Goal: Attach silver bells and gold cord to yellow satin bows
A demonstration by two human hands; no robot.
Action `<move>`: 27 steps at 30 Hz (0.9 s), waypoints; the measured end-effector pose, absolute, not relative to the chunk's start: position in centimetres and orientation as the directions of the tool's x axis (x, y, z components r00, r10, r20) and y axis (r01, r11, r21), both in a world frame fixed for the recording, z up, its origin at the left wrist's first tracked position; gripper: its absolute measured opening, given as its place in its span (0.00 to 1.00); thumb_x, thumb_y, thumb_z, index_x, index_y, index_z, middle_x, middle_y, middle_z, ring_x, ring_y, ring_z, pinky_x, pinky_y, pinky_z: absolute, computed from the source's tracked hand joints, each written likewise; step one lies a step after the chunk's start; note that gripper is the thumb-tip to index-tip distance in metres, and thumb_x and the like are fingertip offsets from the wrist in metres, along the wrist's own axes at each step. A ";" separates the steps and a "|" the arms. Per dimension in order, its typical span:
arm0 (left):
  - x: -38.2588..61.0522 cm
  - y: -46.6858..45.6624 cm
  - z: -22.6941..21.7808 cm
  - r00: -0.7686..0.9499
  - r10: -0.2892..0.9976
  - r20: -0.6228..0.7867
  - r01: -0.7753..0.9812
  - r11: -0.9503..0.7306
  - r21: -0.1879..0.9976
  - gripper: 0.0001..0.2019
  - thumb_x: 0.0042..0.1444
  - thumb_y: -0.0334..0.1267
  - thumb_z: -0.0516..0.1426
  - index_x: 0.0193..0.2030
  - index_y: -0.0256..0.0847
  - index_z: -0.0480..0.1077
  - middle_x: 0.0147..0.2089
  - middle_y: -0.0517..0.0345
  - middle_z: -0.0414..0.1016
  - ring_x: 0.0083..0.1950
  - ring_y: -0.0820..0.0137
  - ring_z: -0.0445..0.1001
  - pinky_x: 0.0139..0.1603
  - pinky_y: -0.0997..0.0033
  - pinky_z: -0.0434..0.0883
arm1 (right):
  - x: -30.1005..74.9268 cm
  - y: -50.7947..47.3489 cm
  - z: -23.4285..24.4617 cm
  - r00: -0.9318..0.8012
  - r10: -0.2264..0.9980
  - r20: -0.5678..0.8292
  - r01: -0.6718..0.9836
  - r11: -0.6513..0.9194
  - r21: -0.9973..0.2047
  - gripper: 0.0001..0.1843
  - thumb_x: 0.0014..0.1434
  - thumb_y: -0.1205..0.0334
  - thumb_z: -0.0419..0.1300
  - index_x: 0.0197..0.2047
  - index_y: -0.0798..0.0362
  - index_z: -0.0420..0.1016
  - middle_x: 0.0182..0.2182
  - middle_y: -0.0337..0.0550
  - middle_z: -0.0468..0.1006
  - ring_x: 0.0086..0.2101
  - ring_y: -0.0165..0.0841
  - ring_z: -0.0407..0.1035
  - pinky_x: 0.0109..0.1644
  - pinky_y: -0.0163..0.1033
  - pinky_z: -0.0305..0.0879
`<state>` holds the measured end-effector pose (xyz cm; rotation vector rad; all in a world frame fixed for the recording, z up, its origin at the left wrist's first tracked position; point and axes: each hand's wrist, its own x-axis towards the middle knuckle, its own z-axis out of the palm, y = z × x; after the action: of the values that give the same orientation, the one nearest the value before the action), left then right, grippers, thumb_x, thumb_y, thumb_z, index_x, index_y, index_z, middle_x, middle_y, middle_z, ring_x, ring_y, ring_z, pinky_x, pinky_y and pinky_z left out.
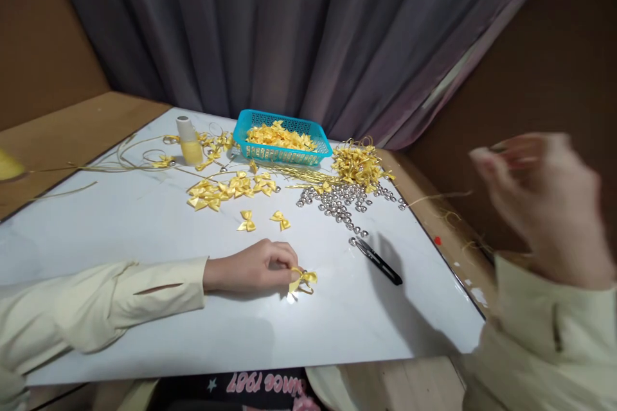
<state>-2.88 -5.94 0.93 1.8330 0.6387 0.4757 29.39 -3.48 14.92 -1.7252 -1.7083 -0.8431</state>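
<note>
My left hand (263,265) rests on the white tabletop, thumb and fingers pinching a yellow ribbon bow (308,277) that has a thin loop hanging from it. Raised above the table's right edge, my right hand (544,199) is smeared by motion. Its fingertips are pressed together, and what they hold, if anything, is too blurred to name. Black thread snips (380,263) lie to the right of the bow, beside a heap of small shiny silver rings or beads (337,202). Two loose yellow bows (247,221) sit just beyond my left hand.
A blue basket (243,121) full of yellow bows stands at the back. Left of it is a bottle (191,149) with yellow contents and a grey cap. More bows (207,196), gold cords (308,174) and a bow pile (359,164) spread nearby. A grey curtain (216,26) hangs behind.
</note>
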 end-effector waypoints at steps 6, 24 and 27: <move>-2.8 -6.1 1.0 0.760 0.649 0.035 0.194 -0.277 0.941 0.11 0.57 0.37 0.52 0.28 0.35 0.70 0.36 0.52 0.70 0.38 0.68 0.69 0.43 0.69 0.65 | 19.1 -10.7 6.7 -0.439 0.821 0.363 0.729 0.563 -0.390 0.09 0.59 0.56 0.59 0.34 0.53 0.66 0.33 0.45 0.71 0.33 0.33 0.67 0.33 0.35 0.65; -3.0 -6.8 0.5 0.714 0.657 0.240 0.213 -0.531 0.820 0.13 0.60 0.37 0.50 0.42 0.34 0.74 0.39 0.49 0.71 0.42 0.67 0.70 0.46 0.65 0.66 | 15.2 -13.0 2.2 -0.195 0.980 0.031 0.316 0.092 -0.944 0.06 0.61 0.60 0.56 0.38 0.52 0.63 0.31 0.40 0.74 0.27 0.27 0.70 0.29 0.29 0.67; -3.0 -6.8 0.5 0.718 0.653 0.243 0.214 -0.538 0.815 0.13 0.61 0.37 0.50 0.41 0.34 0.73 0.39 0.49 0.71 0.42 0.67 0.70 0.46 0.65 0.66 | 15.1 -13.1 2.1 -0.185 0.983 0.004 0.241 0.049 -0.969 0.07 0.60 0.60 0.57 0.40 0.52 0.63 0.32 0.41 0.77 0.28 0.28 0.71 0.32 0.31 0.68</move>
<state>-2.97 -6.80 0.50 2.1057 0.6560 0.6855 15.13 -13.06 2.12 -1.2765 -1.5441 1.1965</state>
